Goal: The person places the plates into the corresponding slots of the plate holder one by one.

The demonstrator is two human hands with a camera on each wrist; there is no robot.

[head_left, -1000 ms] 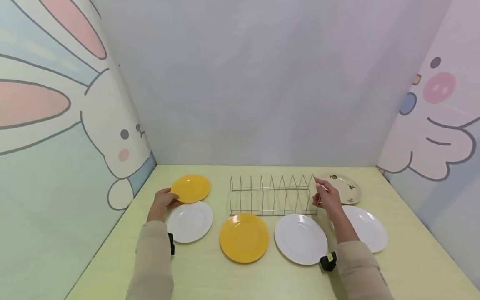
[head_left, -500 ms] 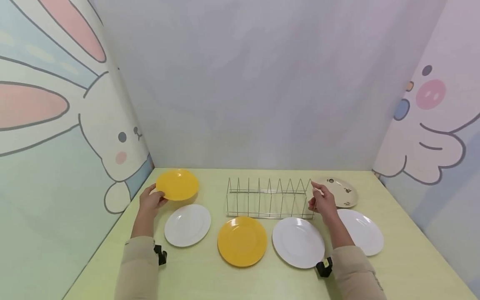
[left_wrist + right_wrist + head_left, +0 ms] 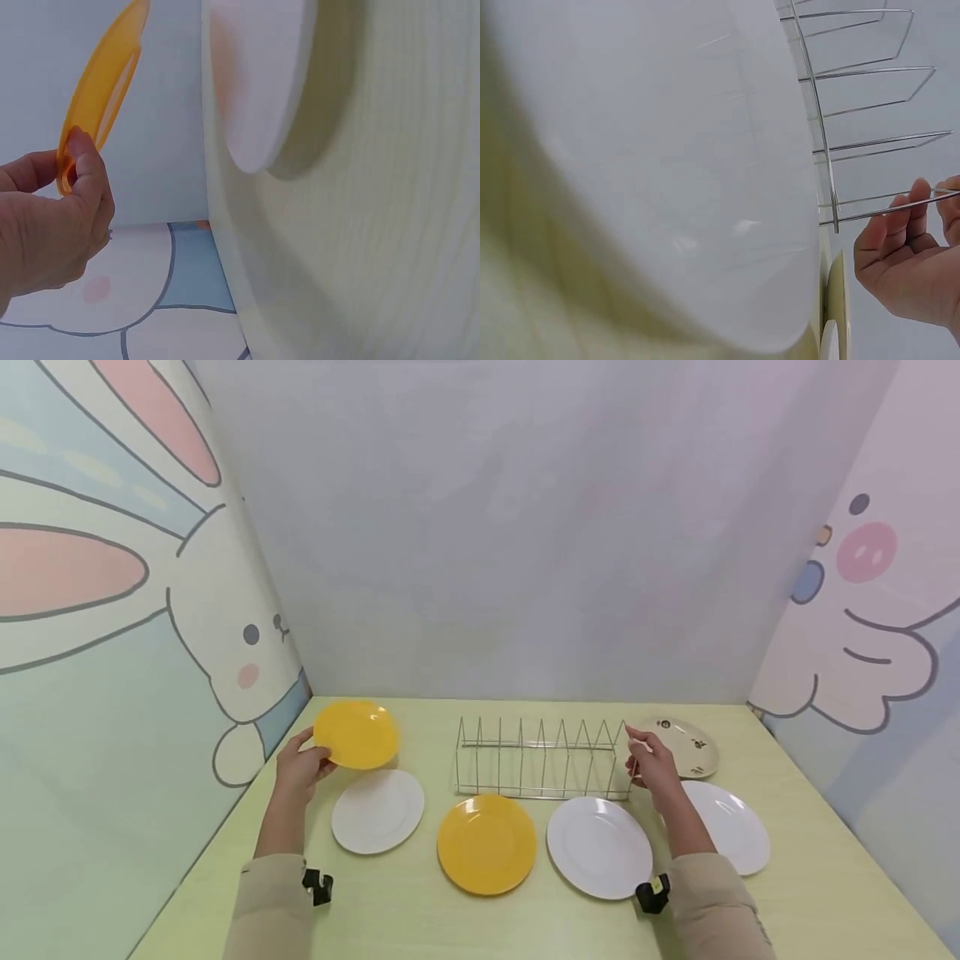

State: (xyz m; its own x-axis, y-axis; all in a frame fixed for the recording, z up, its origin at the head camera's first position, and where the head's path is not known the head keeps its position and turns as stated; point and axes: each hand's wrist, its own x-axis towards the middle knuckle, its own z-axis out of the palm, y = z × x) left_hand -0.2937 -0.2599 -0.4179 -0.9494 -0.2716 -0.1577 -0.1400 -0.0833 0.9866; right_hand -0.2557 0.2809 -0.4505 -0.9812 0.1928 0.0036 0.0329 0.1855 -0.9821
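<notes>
Your hands are well apart here, each with its own job. Your left hand [image 3: 298,768] pinches a yellow plate [image 3: 356,735] by its near-left rim, thumb lapped over the edge, and the left wrist view shows that plate tilted and clear of the table [image 3: 420,918], off at the left above a small white plate [image 3: 378,812]. Gripping only the rim leaves most of the disc free of your fingers, which probably suits a narrow slot. Over on the other side, your right hand [image 3: 652,768] has fingers and thumb closed around the end wire of the rack [image 3: 540,745], likely to steady so light a frame. The rack sits between your hands, dividers upright, within easy reach of both. Around it lie a second yellow plate [image 3: 487,845] and a round white plate [image 3: 599,848] in front, with a patterned plate [image 3: 684,750] and another white plate [image 3: 731,831] to the right, spread out, presumably so each rim can be reached.
</notes>
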